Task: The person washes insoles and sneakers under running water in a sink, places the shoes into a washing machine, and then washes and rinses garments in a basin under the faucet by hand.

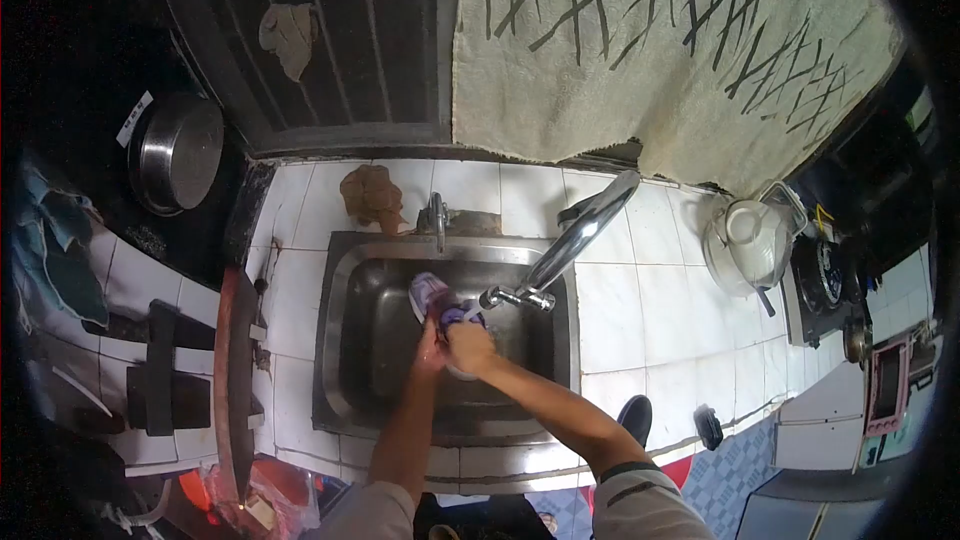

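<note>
Over the steel sink (345, 380), my two hands meet on a purple and white item (430, 294) that looks like a small shoe. My left hand (431, 342) is closed round its near left side. My right hand (469, 348) presses on a darker purple part of it, fingers bent and partly hidden. Water appears to fall onto the item from the chrome faucet (515, 297), whose outlet sits just above my right hand. My fingers and the item's underside are hard to make out.
A small tap (438, 222) and brown cloth (371, 196) are behind the sink. Right on the white tiled counter (640, 310) stand a pale pot (735, 265) and a stove (822, 275). A dark upright board (236, 380) borders the left. A dark object (708, 427) lies at the front edge.
</note>
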A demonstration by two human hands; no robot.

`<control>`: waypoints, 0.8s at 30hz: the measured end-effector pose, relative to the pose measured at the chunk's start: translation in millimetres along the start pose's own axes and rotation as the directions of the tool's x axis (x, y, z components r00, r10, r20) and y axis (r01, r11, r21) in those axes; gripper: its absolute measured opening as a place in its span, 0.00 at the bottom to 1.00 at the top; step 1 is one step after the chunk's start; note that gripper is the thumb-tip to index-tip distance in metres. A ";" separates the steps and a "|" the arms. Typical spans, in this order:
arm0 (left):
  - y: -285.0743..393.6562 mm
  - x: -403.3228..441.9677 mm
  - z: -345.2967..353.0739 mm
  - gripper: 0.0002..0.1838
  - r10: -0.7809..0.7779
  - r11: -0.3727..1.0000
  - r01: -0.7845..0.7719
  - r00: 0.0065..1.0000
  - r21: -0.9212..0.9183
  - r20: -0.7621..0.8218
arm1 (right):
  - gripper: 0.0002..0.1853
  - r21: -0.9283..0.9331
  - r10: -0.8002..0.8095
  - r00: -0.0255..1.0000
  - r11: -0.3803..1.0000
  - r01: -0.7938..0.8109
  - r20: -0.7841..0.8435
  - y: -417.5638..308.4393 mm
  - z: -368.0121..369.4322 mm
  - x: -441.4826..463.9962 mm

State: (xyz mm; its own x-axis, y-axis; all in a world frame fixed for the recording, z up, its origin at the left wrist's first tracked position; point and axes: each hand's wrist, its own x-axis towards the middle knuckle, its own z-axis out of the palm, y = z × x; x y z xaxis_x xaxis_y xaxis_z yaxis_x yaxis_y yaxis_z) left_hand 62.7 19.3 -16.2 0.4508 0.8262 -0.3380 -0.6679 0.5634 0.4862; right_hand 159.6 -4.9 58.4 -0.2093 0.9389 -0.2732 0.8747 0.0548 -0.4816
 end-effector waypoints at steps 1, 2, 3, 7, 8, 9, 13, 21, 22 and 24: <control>1.7 -4.3 8.5 0.22 0.099 0.994 -0.101 0.995 0.048 0.033 | 0.17 -0.009 0.085 0.990 0.996 -0.087 -0.110 -6.6 -2.3 -7.6; -4.3 4.2 -9.4 0.21 0.187 0.960 -0.197 0.980 0.196 0.068 | 0.19 -0.050 0.101 0.977 0.992 -0.112 -0.187 -5.9 -5.5 -15.4; -3.6 5.5 -3.5 0.21 0.103 0.991 -0.106 0.993 0.077 0.053 | 0.19 -0.051 0.095 0.978 0.993 -0.106 -0.187 -2.0 -5.5 -18.3; -11.4 20.5 -17.7 0.18 0.118 0.980 -0.091 0.982 0.177 -0.147 | 0.17 0.009 0.052 0.890 0.999 -0.053 -0.454 17.4 -15.2 -38.1; -8.1 15.3 -10.0 0.20 0.127 0.985 -0.110 0.984 0.133 -0.128 | 0.12 0.053 0.041 0.823 0.999 -0.014 -0.566 30.8 -20.6 -46.0; -5.6 11.8 -2.9 0.21 0.137 0.988 -0.127 0.984 0.089 -0.110 | 0.08 0.089 0.037 0.743 0.996 0.031 -0.669 46.1 -27.0 -53.7; -4.2 30.8 -73.7 0.31 0.315 0.812 -0.210 0.943 0.544 -0.105 | 0.20 0.257 0.336 0.449 0.939 -0.227 -0.828 133.9 -83.7 -46.9; 60.8 -47.9 50.5 0.48 0.565 -0.424 0.032 0.790 0.905 0.237 | 0.27 -0.299 0.042 0.787 0.911 -0.283 -0.616 197.8 -212.0 25.4; 65.0 -53.6 57.2 0.47 0.561 -0.452 0.041 0.790 0.891 0.248 | 0.26 -0.234 0.193 0.856 0.912 -0.337 -0.480 192.9 -217.5 23.8; 74.9 -68.3 72.6 0.47 0.572 -0.406 0.053 0.793 0.912 0.209 | 0.25 -0.260 0.115 0.833 0.919 -0.296 -0.540 182.7 -214.3 11.8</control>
State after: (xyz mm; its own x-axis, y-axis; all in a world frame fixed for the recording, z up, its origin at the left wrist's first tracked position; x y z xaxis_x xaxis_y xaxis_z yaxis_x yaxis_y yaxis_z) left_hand 24.9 5.5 101.9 0.0990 0.9789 0.1790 0.8353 -0.1795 0.5197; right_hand 410.7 88.9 145.7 0.1627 0.9725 0.1668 0.9796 -0.1391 -0.1449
